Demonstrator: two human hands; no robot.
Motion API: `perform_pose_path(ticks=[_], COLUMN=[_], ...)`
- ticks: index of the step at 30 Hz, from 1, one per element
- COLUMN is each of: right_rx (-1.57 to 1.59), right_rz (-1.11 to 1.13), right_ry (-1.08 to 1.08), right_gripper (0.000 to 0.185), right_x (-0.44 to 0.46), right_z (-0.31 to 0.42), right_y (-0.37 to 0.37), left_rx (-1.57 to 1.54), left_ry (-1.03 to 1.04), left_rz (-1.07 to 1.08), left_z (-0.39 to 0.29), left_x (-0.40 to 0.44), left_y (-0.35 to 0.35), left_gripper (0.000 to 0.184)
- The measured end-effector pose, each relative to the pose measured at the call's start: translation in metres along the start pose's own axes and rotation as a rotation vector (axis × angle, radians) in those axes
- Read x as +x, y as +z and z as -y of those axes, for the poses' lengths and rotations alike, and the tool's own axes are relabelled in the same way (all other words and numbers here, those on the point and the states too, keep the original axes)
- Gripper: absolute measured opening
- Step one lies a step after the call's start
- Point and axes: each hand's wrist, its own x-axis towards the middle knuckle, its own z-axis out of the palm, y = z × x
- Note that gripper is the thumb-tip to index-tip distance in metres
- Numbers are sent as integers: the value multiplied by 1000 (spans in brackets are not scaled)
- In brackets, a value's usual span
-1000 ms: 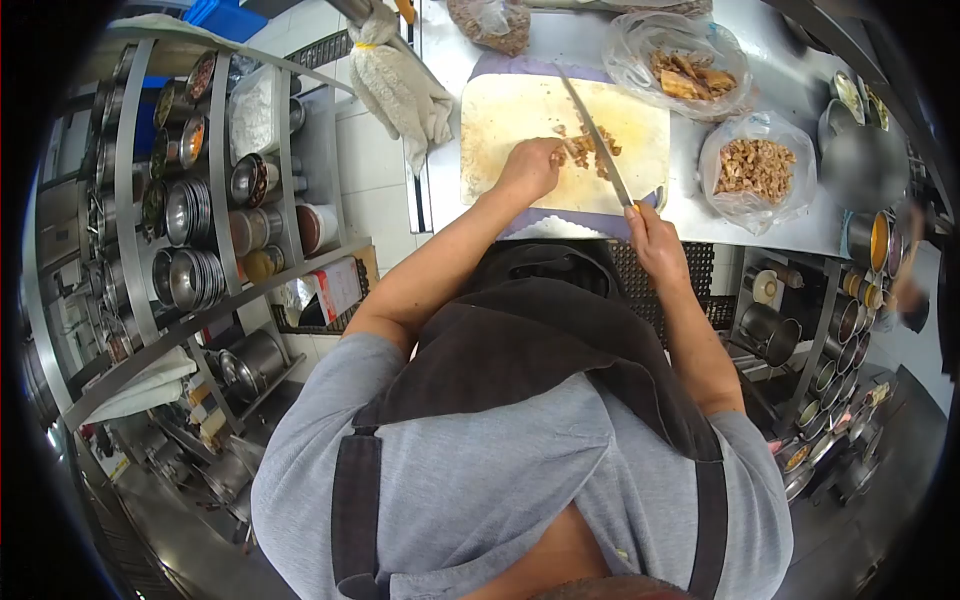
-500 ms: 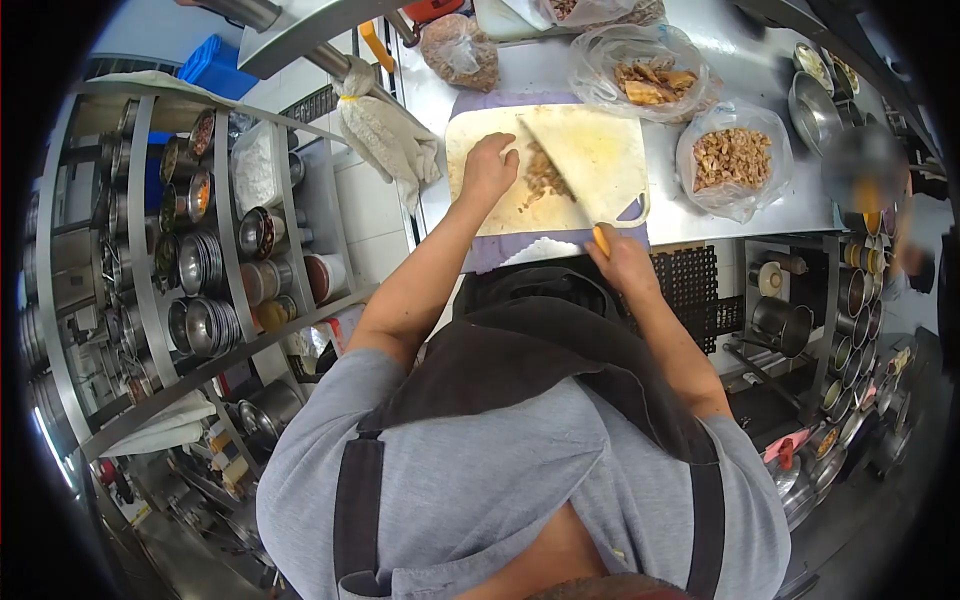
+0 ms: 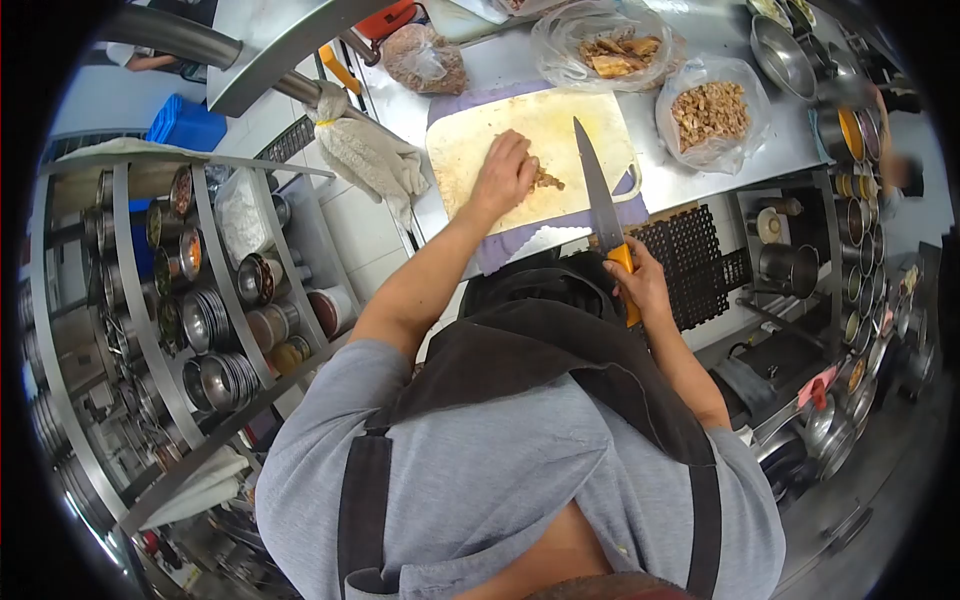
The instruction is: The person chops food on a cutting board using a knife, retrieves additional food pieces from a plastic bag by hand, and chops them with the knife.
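My right hand (image 3: 640, 280) is closed round the orange handle of a long knife (image 3: 595, 185), whose blade points away over the right part of the cream cutting board (image 3: 470, 140). On the board, my left hand (image 3: 506, 178) is bent over a small pile of chopped brown pieces (image 3: 546, 180) and partly covers it; what its fingers hold is hidden. A purple cloth (image 3: 505, 247) lies under the board. Right of the board sits an open plastic bag of chopped pieces (image 3: 712, 112). Behind it, another open bag holds larger brown pieces (image 3: 615, 55).
A tied bag of brown food (image 3: 425, 62) stands at the back left of the steel table. A towel (image 3: 365, 155) hangs from a rail at the left. Shelves with metal bowls (image 3: 228, 380) stand further left. More metal bowls (image 3: 782, 58) are at the back right.
The knife has lifted from the chopped pieces and swung to the right, its blade now upright in view. My left hand has moved onto the pile. The view has shifted and turned.
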Motion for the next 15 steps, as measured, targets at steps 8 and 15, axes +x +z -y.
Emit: perform_pose_path(ticks=[8,15], right_rx=[212,192], right_rz=[38,51], right_ry=[49,26], right_gripper=[66,67], right_x=[-4,0], right_z=[-8,12], right_y=[72,141], left_rx=[11,-46], left_ry=[-29,-242], left_rz=[3,-273], left_z=[-27,-15], left_x=[-9,-13], left_y=[1,23], left_gripper=[40,27])
